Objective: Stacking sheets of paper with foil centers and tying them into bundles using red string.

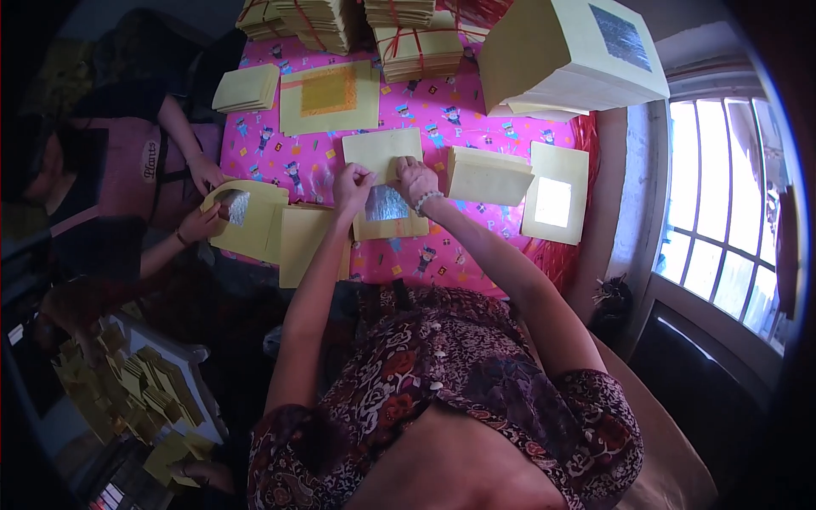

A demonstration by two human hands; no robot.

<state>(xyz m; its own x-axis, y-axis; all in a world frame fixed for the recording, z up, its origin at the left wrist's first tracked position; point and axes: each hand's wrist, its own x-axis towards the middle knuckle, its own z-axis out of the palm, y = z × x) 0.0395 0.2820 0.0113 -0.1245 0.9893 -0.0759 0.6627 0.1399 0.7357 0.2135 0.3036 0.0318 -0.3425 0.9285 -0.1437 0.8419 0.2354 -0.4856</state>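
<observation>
In front of me lies a yellow paper sheet (pixel 382 146) with a silver foil square (pixel 388 204) on its near half. My left hand (pixel 354 189) is closed at its left side, thumb and fingertips pinching the paper beside the foil. My right hand (pixel 416 180) presses on the paper above the foil's right corner, its fingers bent and close together. To the right stands a folded stack of yellow sheets (pixel 490 178). Beyond it is another sheet with a bright foil square (pixel 554 202). More yellow sheets (pixel 308 242) lie by my left forearm.
At left, a co-worker's hands (pixel 202 223) bend a foil-marked sheet (pixel 255 223). Further back are a sheet with an orange square (pixel 327 92), a small stack (pixel 246 88), red-tied bundles (pixel 418 53) and a tall stack (pixel 569 59). A pink patterned cloth (pixel 408 263) covers the table; a barred window (pixel 718 204) is at right.
</observation>
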